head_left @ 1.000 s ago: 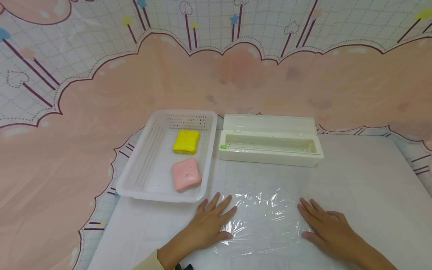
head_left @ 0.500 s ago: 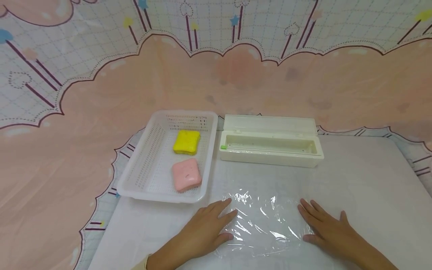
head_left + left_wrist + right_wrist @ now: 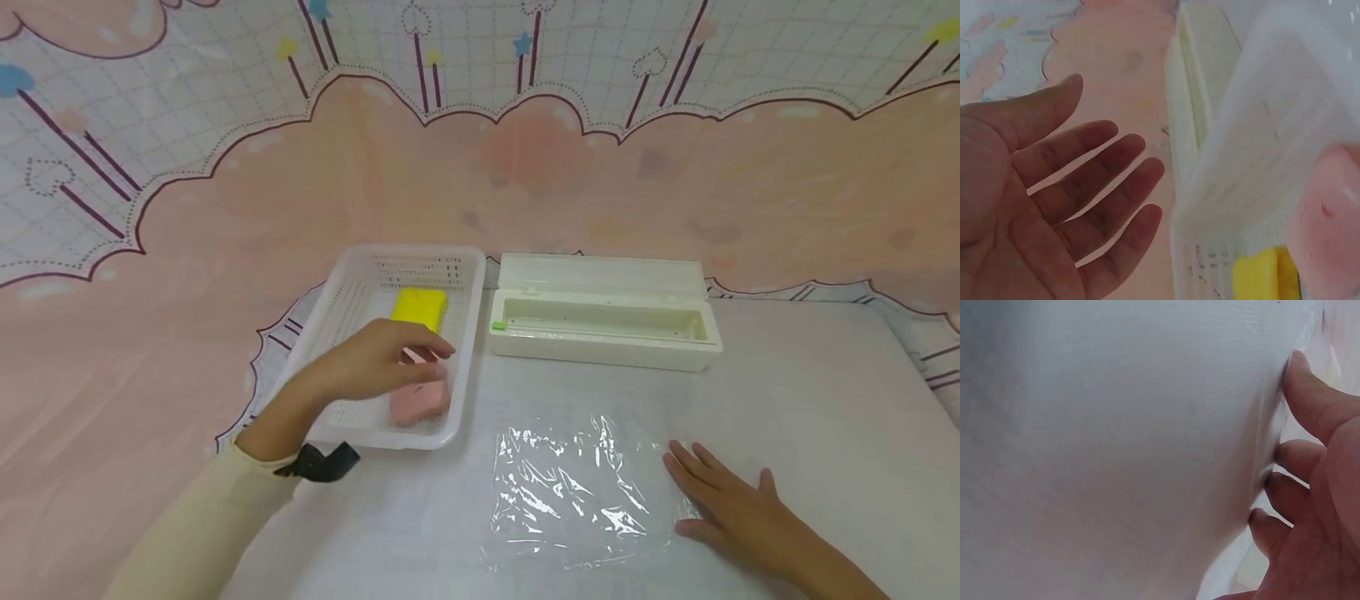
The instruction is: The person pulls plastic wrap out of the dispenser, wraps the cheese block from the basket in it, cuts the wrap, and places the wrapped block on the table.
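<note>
My left hand [image 3: 386,358] hangs over the white plastic basket [image 3: 463,379], above a pink rounded square block [image 3: 420,404] and partly hiding it. In the left wrist view its fingers [image 3: 1097,178] are spread and relaxed, with nothing in them. Behind it in the basket lies a yellow rounded square block [image 3: 420,307], partly covered by the hand. On the table, a sheet of clear plastic film [image 3: 570,492] lies spread out, wrinkled and shiny. My right hand [image 3: 738,512] rests on the film's right edge with extended fingers; the right wrist view shows its fingertips against the surface.
A long cream box [image 3: 603,346] with its lid raised stands behind the film, a green piece [image 3: 498,326] at its left end. White covering lies over the table [image 3: 810,392]. A patterned cloth [image 3: 600,192] hangs behind.
My left hand has lifted off the film's left edge and moved up and left over the basket. The right hand stays at the film's right edge.
</note>
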Demonstrator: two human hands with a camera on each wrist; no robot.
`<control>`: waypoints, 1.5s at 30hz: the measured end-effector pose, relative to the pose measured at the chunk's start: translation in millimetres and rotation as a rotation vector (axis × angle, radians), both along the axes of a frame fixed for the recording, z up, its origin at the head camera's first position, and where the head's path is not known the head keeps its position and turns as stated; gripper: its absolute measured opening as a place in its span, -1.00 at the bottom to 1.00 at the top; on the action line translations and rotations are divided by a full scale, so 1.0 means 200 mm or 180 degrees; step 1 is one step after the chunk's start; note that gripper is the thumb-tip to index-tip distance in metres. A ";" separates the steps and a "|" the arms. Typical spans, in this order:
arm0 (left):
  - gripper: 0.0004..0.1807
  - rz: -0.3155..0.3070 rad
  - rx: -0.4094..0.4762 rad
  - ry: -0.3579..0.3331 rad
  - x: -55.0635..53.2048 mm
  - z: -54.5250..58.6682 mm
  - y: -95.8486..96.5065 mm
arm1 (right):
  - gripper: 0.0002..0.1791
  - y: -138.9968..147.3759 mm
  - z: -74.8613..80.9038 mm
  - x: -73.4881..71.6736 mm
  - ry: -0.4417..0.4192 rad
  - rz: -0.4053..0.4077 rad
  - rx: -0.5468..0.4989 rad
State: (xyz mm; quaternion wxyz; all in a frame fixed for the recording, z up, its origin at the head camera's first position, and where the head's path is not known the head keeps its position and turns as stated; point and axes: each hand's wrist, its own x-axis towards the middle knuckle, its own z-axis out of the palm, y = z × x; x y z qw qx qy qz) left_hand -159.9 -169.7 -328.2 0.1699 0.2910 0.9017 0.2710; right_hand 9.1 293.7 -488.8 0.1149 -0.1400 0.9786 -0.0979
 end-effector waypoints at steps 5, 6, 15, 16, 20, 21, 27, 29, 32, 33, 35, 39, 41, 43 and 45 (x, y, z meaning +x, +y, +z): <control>-0.64 0.0018 -0.0305 -0.0229 -0.27 -0.05 -0.13 | -0.02 0.00 -0.01 0.00 0.0021 0.0011 0.0015; -0.62 0.0027 -0.0373 -0.0292 -0.32 -0.07 -0.15 | -0.02 0.00 -0.01 0.00 0.0030 0.0013 0.0021; -0.50 0.0247 -0.0776 -0.1143 -0.57 -0.23 -0.24 | -0.03 0.01 -0.02 0.00 0.0029 -0.0010 0.0003; -0.51 0.0253 -0.0800 -0.1236 -0.59 -0.24 -0.25 | -0.03 0.01 -0.03 0.00 0.0030 -0.0008 0.0007; -0.53 0.0248 -0.0916 -0.1522 -0.62 -0.30 -0.26 | -0.04 0.01 -0.03 0.00 0.0036 0.0007 0.0040; -0.53 0.0263 -0.0952 -0.1577 -0.62 -0.31 -0.26 | -0.03 0.01 -0.03 0.00 0.0038 0.0008 0.0045; -0.49 0.0380 -0.1104 -0.1807 -0.60 -0.37 -0.25 | -0.02 0.01 -0.02 -0.01 0.0032 0.0016 0.0076; -0.49 0.0406 -0.1146 -0.1857 -0.60 -0.38 -0.25 | -0.02 0.00 -0.02 -0.01 0.0012 0.0009 0.0068; -0.51 0.0454 -0.1179 -0.1887 -0.59 -0.39 -0.24 | -0.02 0.00 -0.01 -0.01 -0.0027 -0.0006 0.0063; -0.52 0.0451 -0.1181 -0.1888 -0.59 -0.39 -0.24 | -0.01 0.00 -0.01 -0.01 -0.0036 -0.0015 0.0061; -0.52 0.0440 -0.1176 -0.1880 -0.59 -0.40 -0.24 | -0.01 -0.01 -0.01 -0.01 -0.0037 -0.0026 0.0055; -0.55 0.0400 -0.1161 -0.1864 -0.59 -0.41 -0.24 | 0.00 -0.01 -0.01 -0.01 -0.0041 -0.0040 0.0045; -0.57 0.0396 -0.1167 -0.1850 -0.59 -0.41 -0.25 | 0.00 -0.01 -0.01 -0.01 -0.0047 -0.0041 0.0037; -0.59 0.0387 -0.1179 -0.1840 -0.59 -0.41 -0.25 | -0.01 -0.01 -0.01 -0.01 -0.0047 -0.0041 0.0030; -0.61 0.0368 -0.1194 -0.1829 -0.59 -0.41 -0.25 | -0.01 -0.01 -0.01 -0.01 -0.0045 -0.0042 0.0023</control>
